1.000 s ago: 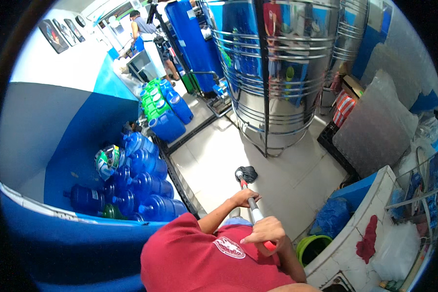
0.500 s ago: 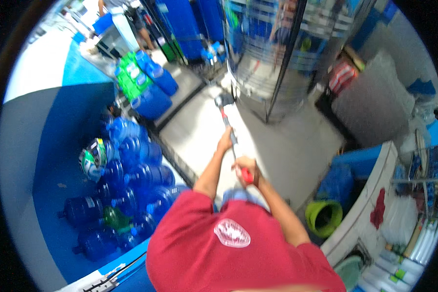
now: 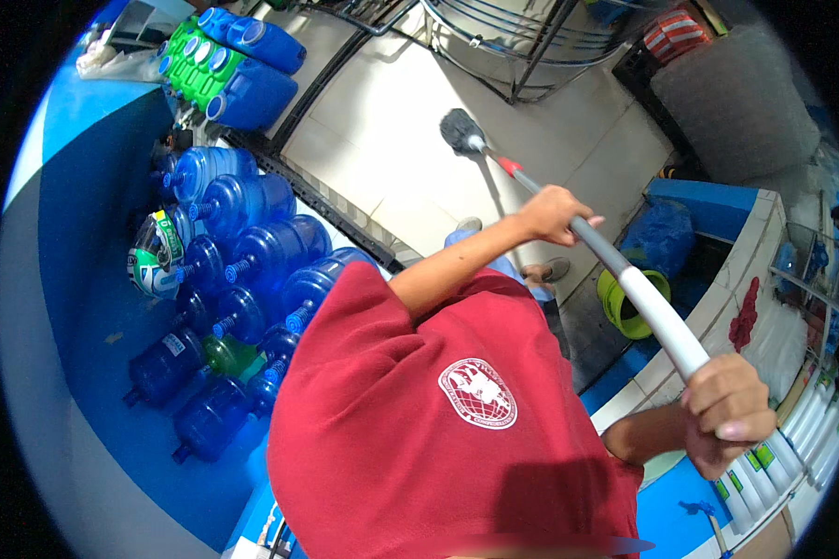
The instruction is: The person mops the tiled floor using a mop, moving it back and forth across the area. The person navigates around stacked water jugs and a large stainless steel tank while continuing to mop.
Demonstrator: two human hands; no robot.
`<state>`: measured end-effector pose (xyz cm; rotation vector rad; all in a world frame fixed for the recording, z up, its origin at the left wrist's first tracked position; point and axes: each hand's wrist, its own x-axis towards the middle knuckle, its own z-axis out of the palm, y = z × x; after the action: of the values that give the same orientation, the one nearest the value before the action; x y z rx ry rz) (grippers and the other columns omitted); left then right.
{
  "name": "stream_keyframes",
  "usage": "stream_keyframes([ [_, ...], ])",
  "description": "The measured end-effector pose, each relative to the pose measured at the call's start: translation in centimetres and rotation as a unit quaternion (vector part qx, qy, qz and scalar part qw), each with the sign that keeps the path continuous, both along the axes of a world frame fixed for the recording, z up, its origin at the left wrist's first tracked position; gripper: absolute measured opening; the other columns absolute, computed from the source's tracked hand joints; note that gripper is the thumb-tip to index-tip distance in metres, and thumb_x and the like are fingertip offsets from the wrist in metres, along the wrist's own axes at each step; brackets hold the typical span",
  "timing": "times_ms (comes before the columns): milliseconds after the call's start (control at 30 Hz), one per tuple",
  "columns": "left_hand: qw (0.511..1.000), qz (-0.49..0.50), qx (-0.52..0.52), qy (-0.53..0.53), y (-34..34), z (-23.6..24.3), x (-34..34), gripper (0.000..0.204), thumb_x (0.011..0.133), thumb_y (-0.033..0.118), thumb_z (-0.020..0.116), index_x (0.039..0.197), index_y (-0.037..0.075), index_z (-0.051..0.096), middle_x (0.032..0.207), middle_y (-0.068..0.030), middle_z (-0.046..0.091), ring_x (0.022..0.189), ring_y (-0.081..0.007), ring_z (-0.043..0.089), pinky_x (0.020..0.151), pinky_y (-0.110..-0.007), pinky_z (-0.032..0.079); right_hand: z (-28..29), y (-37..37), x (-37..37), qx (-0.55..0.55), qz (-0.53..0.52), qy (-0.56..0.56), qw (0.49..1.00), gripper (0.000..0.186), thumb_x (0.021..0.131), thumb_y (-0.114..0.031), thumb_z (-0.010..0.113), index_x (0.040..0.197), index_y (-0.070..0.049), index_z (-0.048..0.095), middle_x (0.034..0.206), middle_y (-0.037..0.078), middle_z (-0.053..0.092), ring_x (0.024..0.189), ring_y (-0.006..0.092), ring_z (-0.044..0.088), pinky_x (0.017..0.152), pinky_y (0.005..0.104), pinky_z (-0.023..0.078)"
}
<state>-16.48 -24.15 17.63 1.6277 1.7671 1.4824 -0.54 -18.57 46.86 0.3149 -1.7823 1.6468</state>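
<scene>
A long-handled mop (image 3: pixel 664 321) slants across the view, its white and grey pole marked by a red collar. My left hand (image 3: pixel 559 216) is wrapped round the grey part of the pole, partway down. Higher up, my right hand (image 3: pixel 729 410) closes round the white upper end, out at the right side. The mop's dark grey, fluffy head (image 3: pixel 460 132) is over the pale tiled floor (image 3: pixel 396 126), its shadow falling beside it. Whether the head touches the tiles, I cannot tell.
Several blue water jugs (image 3: pixel 252 200) lie stacked at left beside a helmet (image 3: pixel 157 253). Blue and green drums (image 3: pixel 252 93) stand beyond them. A round metal rack (image 3: pixel 531 56) is at the far side. A yellow-green bucket (image 3: pixel 629 298) sits in the blue-edged basin at right.
The mop has swung from nearly straight ahead to a slant, its upper end now far to the right with my right hand. My left hand has moved right, and the view has tilted nearer.
</scene>
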Motion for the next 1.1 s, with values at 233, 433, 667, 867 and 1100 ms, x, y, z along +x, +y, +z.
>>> stream_keyframes([
  [233, 0.991, -0.117, -0.046, 0.039, 0.9, -1.3, 1.8, 0.028, 0.082, 0.032, 0.062, 0.063, 0.011, 0.062, 0.05, -0.0143, 0.051, 0.05, -0.0369, 0.054, 0.048, -0.045, 0.043, -1.8, 2.2, 3.0, 0.019, 0.036, 0.026, 0.999, 0.019, 0.091, -0.005, 0.05, 0.078, -0.013, 0.061, 0.048, -0.003, 0.046, 0.04, 0.0086, 0.045, 0.041, 0.0227, 0.043],
  [433, 0.982, -0.084, -0.126, 0.116, -1.6, -6.8, -3.8, 0.016, 0.076, 0.03, 0.066, 0.075, 0.015, 0.069, 0.055, -0.0111, 0.057, 0.053, -0.0336, 0.058, 0.051, -0.045, 0.045, -7.9, -2.5, 2.9, -0.037, -0.161, -0.062, 0.984, 0.015, 0.083, -0.018, 0.06, 0.074, -0.006, 0.064, 0.053, 0.004, 0.056, 0.046, 0.0192, 0.054, 0.047, 0.0314, 0.043],
  [667, 0.943, 0.183, -0.204, 0.187, -8.1, -11.0, -17.4, 0.049, 0.069, 0.018, 0.071, 0.109, 0.0, 0.052, 0.102, -0.0186, 0.059, 0.095, -0.0363, 0.058, 0.085, -0.045, 0.047, -22.0, -3.4, -9.7, -0.056, -0.125, -0.168, 0.976, 0.025, 0.073, -0.006, 0.04, 0.076, 0.002, 0.063, 0.062, 0.008, 0.056, 0.047, 0.0137, 0.045, 0.049, 0.0274, 0.037],
  [867, 0.902, 0.345, -0.245, 0.086, -16.1, -9.7, -16.5, 0.07, 0.076, 0.023, 0.072, 0.131, -0.005, 0.04, 0.123, -0.024, 0.052, 0.116, -0.0382, 0.051, 0.099, -0.043, 0.041, -21.1, -8.4, -17.2, 0.091, 0.006, -0.134, 0.987, 0.017, 0.061, 0.001, 0.045, 0.071, 0.0, 0.059, 0.06, 0.011, 0.049, 0.055, 0.0246, 0.049, 0.056, 0.0322, 0.042],
  [1100, 0.921, 0.375, -0.099, 0.033, -14.2, -4.5, -11.3, 0.08, 0.074, 0.02, 0.075, 0.137, -0.002, 0.031, 0.131, -0.0232, 0.045, 0.124, -0.0376, 0.044, 0.104, -0.042, 0.037, -5.7, -7.6, -13.3, 0.107, 0.015, -0.155, 0.982, 0.02, 0.058, 0.001, 0.047, 0.072, 0.001, 0.061, 0.055, 0.009, 0.047, 0.048, 0.0239, 0.047, 0.05, 0.0346, 0.04],
])
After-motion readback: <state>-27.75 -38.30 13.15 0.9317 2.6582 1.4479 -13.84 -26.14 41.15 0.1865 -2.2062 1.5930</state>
